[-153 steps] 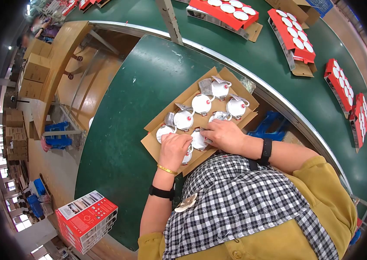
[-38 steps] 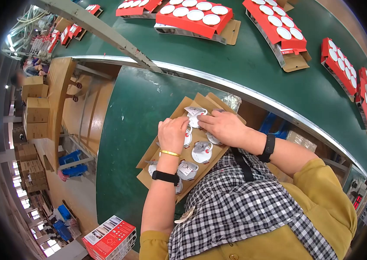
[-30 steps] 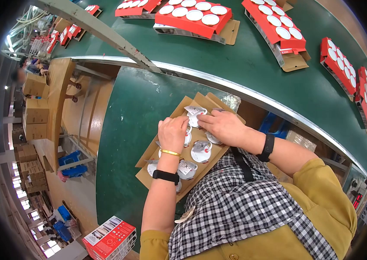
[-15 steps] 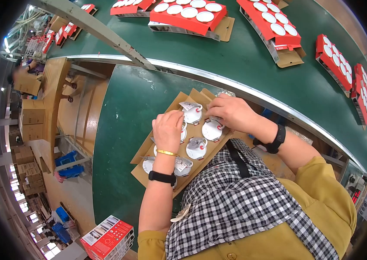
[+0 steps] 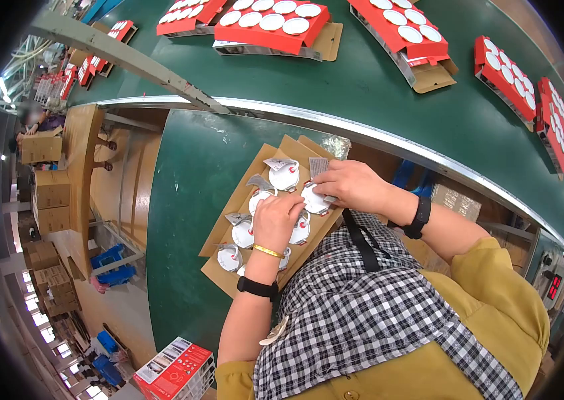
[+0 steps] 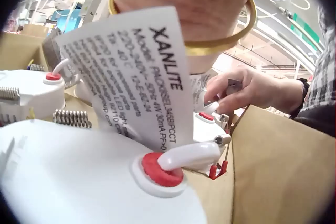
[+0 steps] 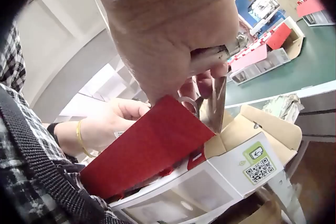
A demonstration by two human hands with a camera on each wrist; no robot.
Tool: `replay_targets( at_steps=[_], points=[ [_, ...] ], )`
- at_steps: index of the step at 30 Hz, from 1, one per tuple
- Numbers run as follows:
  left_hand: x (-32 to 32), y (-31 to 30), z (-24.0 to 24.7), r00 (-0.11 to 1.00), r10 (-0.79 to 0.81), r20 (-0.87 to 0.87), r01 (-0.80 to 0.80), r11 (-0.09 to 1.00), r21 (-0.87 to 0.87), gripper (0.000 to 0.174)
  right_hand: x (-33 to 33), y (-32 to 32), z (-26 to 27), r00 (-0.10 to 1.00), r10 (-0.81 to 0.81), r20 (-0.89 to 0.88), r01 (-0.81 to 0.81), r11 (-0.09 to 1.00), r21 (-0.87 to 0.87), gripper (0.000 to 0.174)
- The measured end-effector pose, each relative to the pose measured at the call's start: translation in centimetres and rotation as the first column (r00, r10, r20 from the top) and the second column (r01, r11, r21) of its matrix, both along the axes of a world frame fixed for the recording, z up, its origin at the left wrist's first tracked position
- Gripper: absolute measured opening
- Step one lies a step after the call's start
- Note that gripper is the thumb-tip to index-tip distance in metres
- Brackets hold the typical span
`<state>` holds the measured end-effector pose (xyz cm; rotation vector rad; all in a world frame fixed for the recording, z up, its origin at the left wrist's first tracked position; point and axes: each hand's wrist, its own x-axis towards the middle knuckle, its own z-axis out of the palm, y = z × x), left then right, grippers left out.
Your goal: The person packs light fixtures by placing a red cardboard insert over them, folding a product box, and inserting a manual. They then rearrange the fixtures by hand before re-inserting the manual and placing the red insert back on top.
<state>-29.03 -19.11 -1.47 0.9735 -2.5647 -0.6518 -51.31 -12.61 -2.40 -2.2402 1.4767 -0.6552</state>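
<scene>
An open cardboard box (image 5: 225, 230) holds several white round recessed downlights, each with a looped white cable in a red grommet and a paper tag. My right hand (image 5: 355, 185) is over the far right part of the box, its curled fingers gripping the edge of a downlight (image 5: 314, 199) beside a grey tag (image 5: 318, 167). My left hand (image 5: 275, 221) is over the middle, thumb and fingertips close to the cable of another downlight (image 5: 300, 230). Printed tag (image 6: 134, 71) and near downlight (image 6: 94, 176) hide its fingers in the left wrist view; whether it pinches the cable, I cannot tell.
Red boxes (image 5: 272, 25) with white discs line the green table (image 5: 375, 90) beyond a metal rail (image 5: 422, 157). A red-and-white carton (image 5: 175, 370) stands at the lower left. The box's red flap (image 7: 152, 145) shows in the right wrist view. A person works far left.
My right hand has come back from the box's right edge onto a downlight. My left hand has moved toward me and to the right, uncovering downlights on the left side.
</scene>
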Motion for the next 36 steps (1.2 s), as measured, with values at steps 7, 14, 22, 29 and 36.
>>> replay_targets(
  at_steps=[7,14,22,29,36],
  points=[
    [0.0,0.2,-0.5,0.999,0.037,-0.01,-0.036,0.998,0.05,0.007,0.0,-0.2,-0.1,1.0,-0.002,0.013,0.001,0.998,0.059,0.032],
    [0.0,0.2,-0.8,0.998,0.05,-0.044,-0.048,0.998,0.039,0.007,0.2,-0.4,-0.2,1.0,0.013,-0.002,-0.012,0.998,0.057,0.03],
    [0.0,0.4,-0.9,0.998,0.057,-0.034,-0.056,0.998,0.023,0.007,0.2,-0.5,-0.1,1.0,0.001,-0.014,0.0,0.998,0.056,0.029],
    [0.1,0.3,-1.1,0.997,0.064,-0.035,-0.062,0.997,0.036,0.006,0.3,-0.5,0.3,1.0,0.004,-0.026,-0.003,0.999,0.053,0.029],
    [1.6,-0.3,1.2,0.961,0.234,-0.145,-0.181,0.934,0.307,0.012,0.3,-0.4,0.5,1.0,0.018,-0.013,-0.018,0.999,0.03,0.033]
  ],
)
